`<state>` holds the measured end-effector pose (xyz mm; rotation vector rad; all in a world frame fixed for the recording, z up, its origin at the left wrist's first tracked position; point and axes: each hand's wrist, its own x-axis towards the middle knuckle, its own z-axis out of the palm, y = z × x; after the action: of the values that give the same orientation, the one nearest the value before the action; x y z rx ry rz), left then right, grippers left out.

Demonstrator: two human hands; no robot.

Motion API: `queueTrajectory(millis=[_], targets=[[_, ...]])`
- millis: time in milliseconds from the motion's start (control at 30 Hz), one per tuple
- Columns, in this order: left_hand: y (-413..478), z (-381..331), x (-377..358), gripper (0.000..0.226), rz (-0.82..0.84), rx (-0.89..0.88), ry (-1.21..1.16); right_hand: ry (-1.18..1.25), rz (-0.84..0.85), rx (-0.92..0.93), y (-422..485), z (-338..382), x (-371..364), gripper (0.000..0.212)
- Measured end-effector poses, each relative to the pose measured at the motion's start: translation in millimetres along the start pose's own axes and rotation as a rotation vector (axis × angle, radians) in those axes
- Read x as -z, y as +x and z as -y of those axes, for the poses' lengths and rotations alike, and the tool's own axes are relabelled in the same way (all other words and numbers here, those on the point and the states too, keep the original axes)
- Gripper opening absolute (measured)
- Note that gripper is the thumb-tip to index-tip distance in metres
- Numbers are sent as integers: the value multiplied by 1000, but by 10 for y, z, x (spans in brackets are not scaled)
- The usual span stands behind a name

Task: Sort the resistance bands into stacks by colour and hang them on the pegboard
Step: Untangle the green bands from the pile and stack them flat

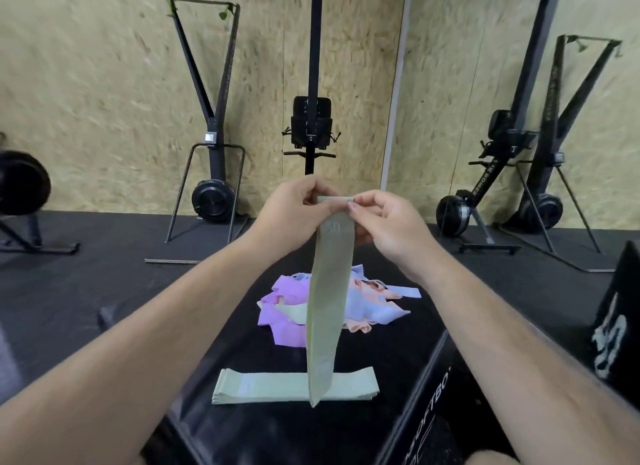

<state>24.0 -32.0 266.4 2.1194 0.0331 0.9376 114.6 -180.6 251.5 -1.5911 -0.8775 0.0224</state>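
Item: green resistance band (329,291) — held up in front of the person by its top end and hanging straight down, its lower tip reaching in front of the stack below.

Left hand (294,208): fingers (323,206) curled in, pinching the left corner of the band's top edge.

Right hand (388,222): thumb and forefinger pinch the right corner of the same edge; the other fingers are loosely bent behind it.

Stack of green bands (270,386): folded flat, lying crosswise on the near part of the black padded box (381,353).

Mixed pile (287,291): unsorted bands — lilac, peach, pale blue and one green strip — heaped on the far part of the same box, partly hidden behind the hanging band.

Surroundings: dark floor mat (104,274); chipboard wall (104,83); a black upright training machine (214,125) to the left, a rowing machine stood on end (313,118) in the centre, more black machines (512,135) to the right.
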Motion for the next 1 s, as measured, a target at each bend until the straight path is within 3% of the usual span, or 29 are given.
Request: queueTrajectory(millis=[200, 433, 567, 833, 1000], targets=[[-736, 171, 69, 16, -10, 132, -124, 161, 160, -141, -664, -262, -385, 18], [-1501, 828, -1, 14, 24, 402, -118, -152, 318, -211, -1048, -797, -809, 27], [-1726, 1193, -24, 8, 29, 483, -140, -279, 496, -287, -1052, -1028, -922, 29], [-1742, 1815, 51, 5, -94, 625, -157, -471, 738, -393, -635, -1356, -999, 37], [-1741, 2148, 101, 9, -104, 670, -130, -438, 752, -417, -404, -1610, -1144, 42]])
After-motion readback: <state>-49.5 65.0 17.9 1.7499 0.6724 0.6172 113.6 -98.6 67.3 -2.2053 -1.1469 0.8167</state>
